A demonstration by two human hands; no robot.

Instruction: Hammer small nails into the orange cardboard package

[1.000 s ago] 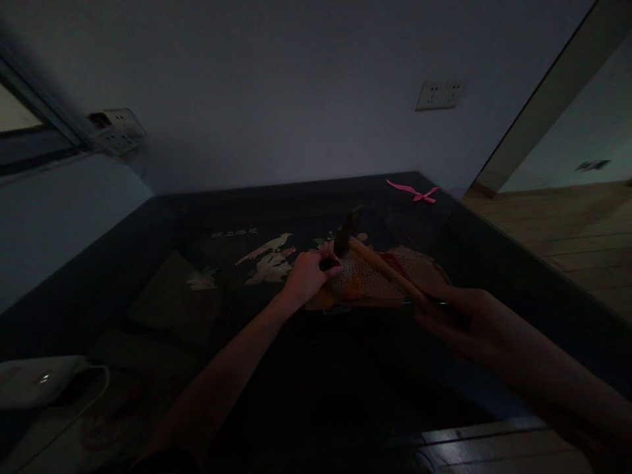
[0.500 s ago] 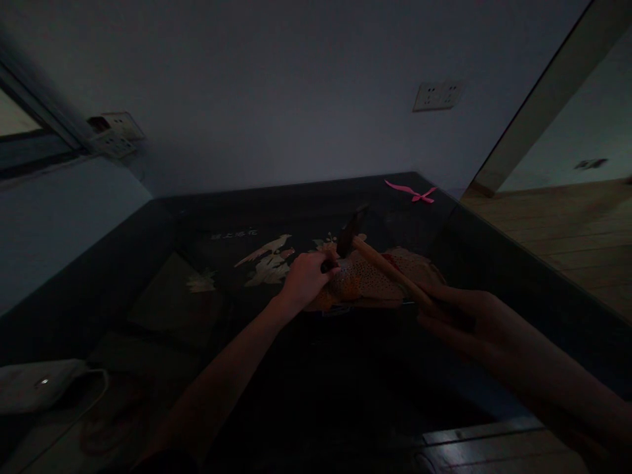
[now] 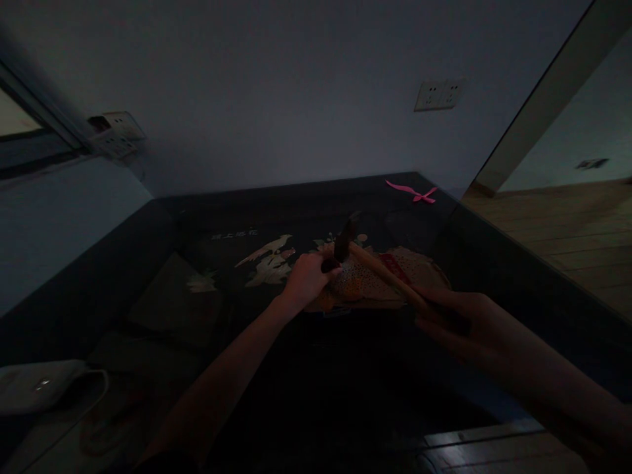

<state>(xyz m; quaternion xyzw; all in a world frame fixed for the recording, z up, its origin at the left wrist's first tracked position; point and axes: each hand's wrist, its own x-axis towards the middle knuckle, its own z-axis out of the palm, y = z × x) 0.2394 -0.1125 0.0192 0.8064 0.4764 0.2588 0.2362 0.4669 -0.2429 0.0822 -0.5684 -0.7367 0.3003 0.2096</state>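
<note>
My right hand (image 3: 451,319) is closed around the wooden handle of a hammer (image 3: 378,266). The hammer's dark head (image 3: 344,240) is right at the fingertips of my left hand (image 3: 309,276); whether it touches what they hold I cannot tell. My left fingers are pinched together, and a small dark shape shows there, too dim to name. Under both lies a flat, crinkled package (image 3: 363,283) with a dotted print, orange patches and a red strip. It rests on the dark glossy table (image 3: 355,368).
A pink ribbon (image 3: 417,194) lies at the table's far right corner. Flower and bird decoration (image 3: 269,263) marks the tabletop. At the lower left is a white device (image 3: 42,385) with a cable. Wall sockets (image 3: 439,95) are above the table's back edge. The room is dim.
The hammer head has come down and slightly left, closer to my left fingertips. My right hand has shifted slightly left with it. My left hand stays nearly in place.
</note>
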